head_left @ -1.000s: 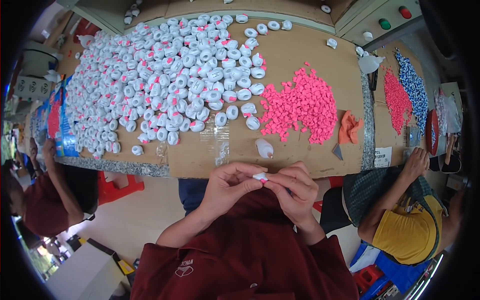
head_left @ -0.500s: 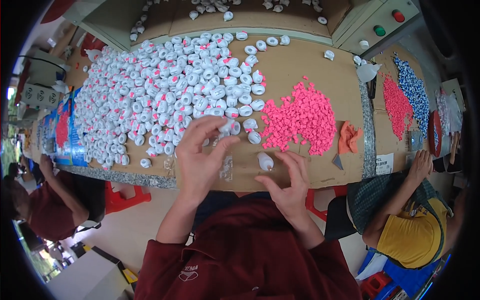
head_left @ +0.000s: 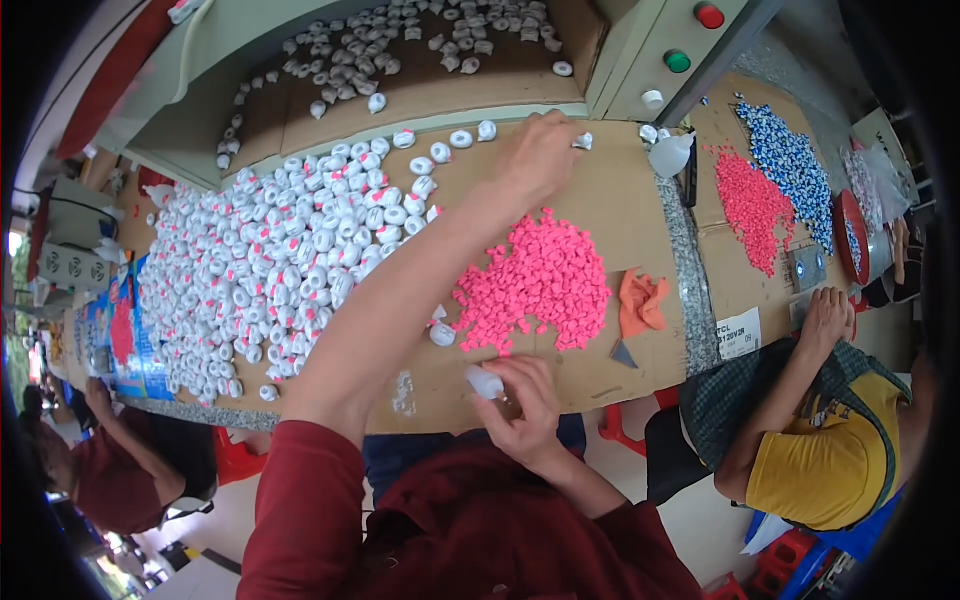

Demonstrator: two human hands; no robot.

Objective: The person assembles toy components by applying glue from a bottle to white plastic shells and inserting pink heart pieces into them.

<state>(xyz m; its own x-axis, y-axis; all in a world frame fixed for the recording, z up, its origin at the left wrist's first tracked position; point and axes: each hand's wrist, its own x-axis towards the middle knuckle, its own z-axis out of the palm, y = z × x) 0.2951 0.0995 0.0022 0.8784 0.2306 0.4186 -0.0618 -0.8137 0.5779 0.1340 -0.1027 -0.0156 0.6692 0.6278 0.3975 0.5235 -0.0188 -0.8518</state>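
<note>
My left arm stretches across the table, and my left hand (head_left: 540,158) is bent over at the far side with its fingers drawn together. At its fingertips is a small white ring-shaped piece (head_left: 583,141); the underside of the grip is hidden. Near the front edge my right hand (head_left: 522,402) is closed round a small translucent squeeze bottle (head_left: 485,382), held tilted. Just beyond the bottle lies another white ring-shaped piece (head_left: 442,334). A heap of small pink pieces (head_left: 540,285) spreads between my hands, and a large pile of white pieces with pink parts (head_left: 250,250) covers the left.
A metal housing with red, green and white buttons (head_left: 677,61) stands at the back, with white pieces inside. An orange cloth (head_left: 643,302) and a grey triangular blade (head_left: 624,355) lie right. A white plastic bottle (head_left: 672,155) stands by the stone edge. Co-workers sit on both sides.
My left hand has moved from the near pile to the far-right white piece. My right hand has closed round the bottle. The head view has shifted toward the right and far side.
</note>
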